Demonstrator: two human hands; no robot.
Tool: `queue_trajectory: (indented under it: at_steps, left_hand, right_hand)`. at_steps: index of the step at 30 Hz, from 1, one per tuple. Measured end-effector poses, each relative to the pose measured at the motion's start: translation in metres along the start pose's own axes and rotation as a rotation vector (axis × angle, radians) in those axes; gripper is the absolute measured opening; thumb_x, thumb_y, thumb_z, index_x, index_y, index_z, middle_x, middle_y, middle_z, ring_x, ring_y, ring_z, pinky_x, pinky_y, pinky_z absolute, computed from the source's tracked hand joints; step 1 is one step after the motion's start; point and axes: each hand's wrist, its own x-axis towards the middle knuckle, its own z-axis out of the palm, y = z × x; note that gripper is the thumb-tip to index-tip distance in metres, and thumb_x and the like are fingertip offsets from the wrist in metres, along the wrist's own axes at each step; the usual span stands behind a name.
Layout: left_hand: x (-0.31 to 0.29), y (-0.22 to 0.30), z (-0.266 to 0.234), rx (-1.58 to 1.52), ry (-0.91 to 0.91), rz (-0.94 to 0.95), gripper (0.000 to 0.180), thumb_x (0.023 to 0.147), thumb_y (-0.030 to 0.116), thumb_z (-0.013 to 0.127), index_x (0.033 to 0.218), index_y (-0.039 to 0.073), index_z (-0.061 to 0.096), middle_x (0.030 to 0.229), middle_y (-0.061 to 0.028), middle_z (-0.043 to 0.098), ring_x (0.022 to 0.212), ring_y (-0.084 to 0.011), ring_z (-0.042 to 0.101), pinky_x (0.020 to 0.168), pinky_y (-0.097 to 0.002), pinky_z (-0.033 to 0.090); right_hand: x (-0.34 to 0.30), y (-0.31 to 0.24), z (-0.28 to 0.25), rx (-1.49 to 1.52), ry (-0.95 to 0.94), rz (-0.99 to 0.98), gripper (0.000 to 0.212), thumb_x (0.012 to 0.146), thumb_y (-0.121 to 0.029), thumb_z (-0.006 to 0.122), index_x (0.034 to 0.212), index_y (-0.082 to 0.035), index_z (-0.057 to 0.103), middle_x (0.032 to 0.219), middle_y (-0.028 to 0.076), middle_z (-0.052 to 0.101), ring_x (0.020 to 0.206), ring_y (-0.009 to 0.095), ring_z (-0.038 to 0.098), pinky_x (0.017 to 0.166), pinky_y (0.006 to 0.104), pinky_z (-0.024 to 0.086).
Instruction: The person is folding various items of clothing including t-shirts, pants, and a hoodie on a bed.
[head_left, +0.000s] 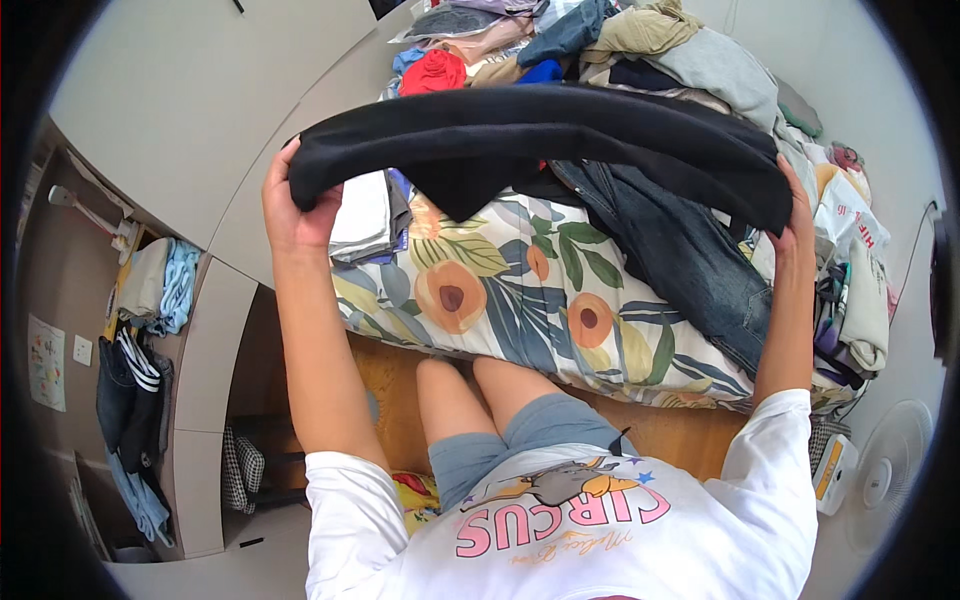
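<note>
A pair of black trousers (560,125), folded lengthwise, stretches between my hands above the bed. A pointed flap hangs down left of its middle, like the crotch. My left hand (298,205) is closed on the left end, thumb and fingers partly behind the cloth. At the other end, my right hand (795,205) grips the cloth, most of its fingers hidden. Below the trousers lie dark blue jeans (680,270), spread across the floral bedding (470,290). A small stack of folded white and grey clothes (362,220) sits on the bed near my left hand.
A heap of mixed clothes (690,60) covers the bed's far side. Folded garments (862,320) lie at the right edge, with a white fan (885,480) nearby. Pale cabinets (200,330) stand left, with clothes on an open shelf (165,280).
</note>
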Motion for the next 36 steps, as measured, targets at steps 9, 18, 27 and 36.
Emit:
queue_trajectory:
  at_steps: [9,18,27,36]
  left_hand:
    - [-0.073,-0.143,-0.160,0.272,0.334,-0.447,0.035,0.079,0.016,0.061,0.111,0.001,0.054,0.105,-0.0103,0.061,0.093,-0.0233,0.060,0.083,-0.0372,0.050]
    - [-0.147,-0.202,-0.262,0.464,0.402,-0.634,0.041,0.082,0.012,0.061,0.118,-0.004,0.049,0.109,-0.0132,0.058,0.095,-0.0217,0.060,0.082,-0.0336,0.050]
    - [-0.141,-0.207,-0.263,0.433,0.411,-0.619,0.041,0.090,0.029,0.054,0.118,-0.001,0.051,0.109,-0.0100,0.059,0.096,-0.0184,0.059,0.081,-0.0302,0.050]
    - [-0.142,-0.199,-0.233,0.154,0.474,-0.611,0.030,0.088,0.021,0.057,0.108,0.000,0.057,0.100,-0.0072,0.062,0.086,-0.0162,0.061,0.076,-0.0281,0.050]
  right_hand:
    - [-0.081,0.111,-0.093,-0.799,0.420,0.210,0.026,0.085,-0.022,0.059,0.105,-0.005,0.057,0.098,0.004,0.061,0.089,0.013,0.057,0.079,0.0263,0.044]
    - [-0.072,0.160,-0.076,-1.897,0.360,-0.258,0.036,0.082,-0.016,0.063,0.115,-0.006,0.053,0.091,0.010,0.061,0.083,0.016,0.059,0.072,0.0286,0.047]
    - [0.125,0.369,0.063,-1.574,-0.440,-0.186,0.056,0.079,-0.036,0.063,0.121,0.000,0.049,0.122,0.019,0.051,0.112,0.033,0.050,0.092,0.0376,0.041]
    - [0.093,0.373,0.141,-1.916,-0.654,-0.176,0.030,0.074,-0.024,0.064,0.098,-0.007,0.057,0.088,0.015,0.063,0.080,0.034,0.061,0.068,0.0439,0.048]
